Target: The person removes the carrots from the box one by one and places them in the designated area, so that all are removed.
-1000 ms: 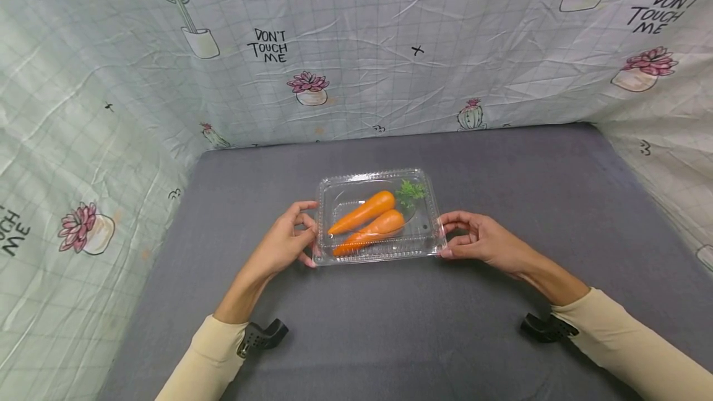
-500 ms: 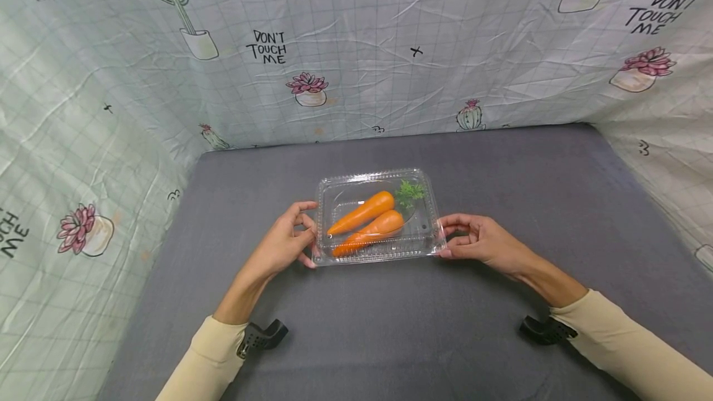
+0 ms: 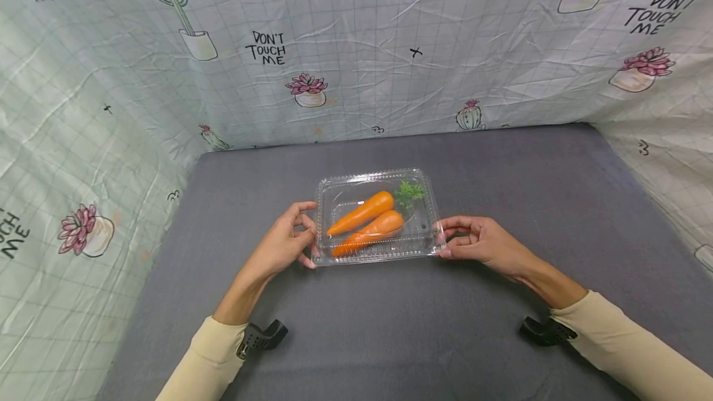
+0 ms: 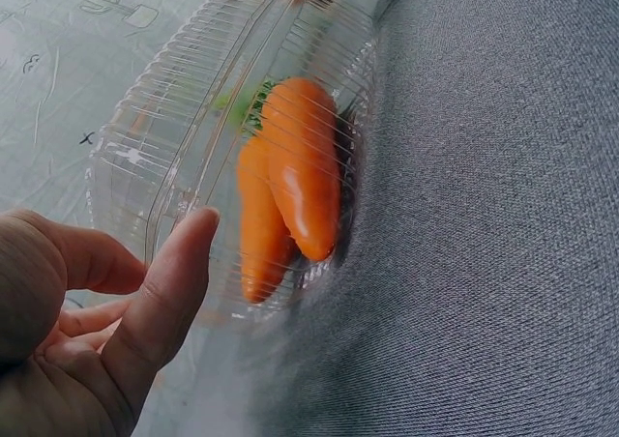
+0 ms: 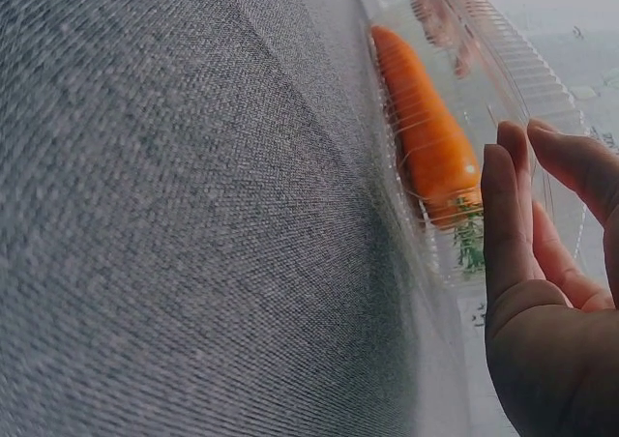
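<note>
A clear plastic clamshell container [image 3: 364, 258] lies on the dark cloth with its lid down. Through the lid show two orange carrots, the upper carrot [image 3: 362, 214] and the lower carrot [image 3: 374, 232], lying side by side on a slant. A tuft of green leaves [image 3: 409, 192] is at their thick ends. My left hand [image 3: 283, 241] pinches the container's left edge near the front corner; the thumb [image 4: 169, 287] is on the rim in the left wrist view. My right hand [image 3: 480, 240] pinches the right front corner, its fingers [image 5: 508, 215] along the rim in the right wrist view.
Dark grey cloth [image 3: 367, 333] covers the table. A pale sheet [image 3: 356, 48] with printed cacti and lettering hangs behind it and along both sides. A black strap mount sits on each wrist, the left mount [image 3: 264, 334] and the right mount [image 3: 546, 330].
</note>
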The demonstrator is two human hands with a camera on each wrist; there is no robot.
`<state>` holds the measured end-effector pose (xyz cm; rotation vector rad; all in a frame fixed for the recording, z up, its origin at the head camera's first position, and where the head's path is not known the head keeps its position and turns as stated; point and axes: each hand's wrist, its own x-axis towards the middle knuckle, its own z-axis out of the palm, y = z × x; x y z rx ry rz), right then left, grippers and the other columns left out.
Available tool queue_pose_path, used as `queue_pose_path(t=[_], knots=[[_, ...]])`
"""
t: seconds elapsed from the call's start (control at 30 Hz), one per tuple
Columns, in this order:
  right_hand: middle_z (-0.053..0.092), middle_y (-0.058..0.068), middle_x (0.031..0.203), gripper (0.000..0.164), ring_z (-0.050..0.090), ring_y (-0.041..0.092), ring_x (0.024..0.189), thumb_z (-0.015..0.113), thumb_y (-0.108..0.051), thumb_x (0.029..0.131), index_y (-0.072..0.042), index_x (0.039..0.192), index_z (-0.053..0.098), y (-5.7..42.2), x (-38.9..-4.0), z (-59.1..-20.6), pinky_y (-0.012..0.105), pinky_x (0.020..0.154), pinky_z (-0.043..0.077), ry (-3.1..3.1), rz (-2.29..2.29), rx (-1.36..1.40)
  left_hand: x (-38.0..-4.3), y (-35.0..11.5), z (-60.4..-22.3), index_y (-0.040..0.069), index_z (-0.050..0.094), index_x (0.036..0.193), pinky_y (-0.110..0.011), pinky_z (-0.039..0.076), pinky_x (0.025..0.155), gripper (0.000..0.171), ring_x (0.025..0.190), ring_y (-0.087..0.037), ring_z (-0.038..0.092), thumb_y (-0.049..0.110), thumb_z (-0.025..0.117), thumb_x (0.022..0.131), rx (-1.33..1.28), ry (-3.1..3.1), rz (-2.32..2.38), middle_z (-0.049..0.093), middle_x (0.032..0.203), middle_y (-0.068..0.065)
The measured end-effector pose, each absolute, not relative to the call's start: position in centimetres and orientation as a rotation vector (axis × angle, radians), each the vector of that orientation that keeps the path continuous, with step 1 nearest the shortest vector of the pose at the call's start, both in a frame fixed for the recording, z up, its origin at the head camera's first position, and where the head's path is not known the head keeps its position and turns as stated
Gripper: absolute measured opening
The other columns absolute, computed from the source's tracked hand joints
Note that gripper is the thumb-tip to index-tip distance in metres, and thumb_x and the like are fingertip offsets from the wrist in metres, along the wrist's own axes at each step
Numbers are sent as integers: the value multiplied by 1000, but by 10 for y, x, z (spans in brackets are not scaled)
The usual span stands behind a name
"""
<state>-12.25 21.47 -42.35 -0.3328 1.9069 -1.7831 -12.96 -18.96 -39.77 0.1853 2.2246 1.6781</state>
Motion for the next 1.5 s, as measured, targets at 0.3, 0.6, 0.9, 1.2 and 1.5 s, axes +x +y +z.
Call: queue_pose_path(t=[0.3, 0.6, 0.9, 1.2, 1.5], knots=[[66, 21, 115, 55, 73, 17, 91, 80, -7, 87, 5, 134, 55, 215, -122, -424, 32, 77, 65, 1944, -1759, -369, -129, -190, -399, 4, 33, 151, -54, 62, 54, 53, 69, -32, 66, -2, 50, 102, 191, 2217, 1685, 53, 102, -20], [71, 17, 107, 49, 73, 15, 90, 78, -6, 89, 7, 131, 56, 215, -122, -426, 29, 74, 63, 1955, -1765, -421, -128, -189, -399, 7, 34, 151, -55, 63, 54, 52, 69, -33, 67, -3, 49, 102, 176, 2219, 1687, 53, 102, -19], [73, 16, 102, 45, 73, 15, 90, 78, -4, 89, 8, 127, 58, 216, -121, -430, 28, 73, 64, 1970, -1770, -476, -126, -189, -399, 8, 34, 151, -58, 62, 55, 52, 69, -33, 67, -2, 49, 102, 190, 2225, 1685, 54, 102, -19], [74, 15, 99, 42, 73, 15, 88, 78, -3, 89, 7, 124, 59, 216, -121, -433, 25, 72, 63, 2007, -1766, -528, -127, -190, -399, 10, 34, 151, -56, 62, 55, 51, 69, -34, 67, 0, 49, 103, 187, 2232, 1679, 54, 103, -20], [74, 14, 98, 39, 72, 14, 88, 77, -4, 89, 7, 123, 60, 217, -121, -434, 25, 72, 63, 1997, -1769, -549, -127, -189, -402, 5, 34, 151, -53, 63, 53, 52, 67, -33, 66, -2, 49, 102, 208, 2230, 1687, 53, 100, -20]])
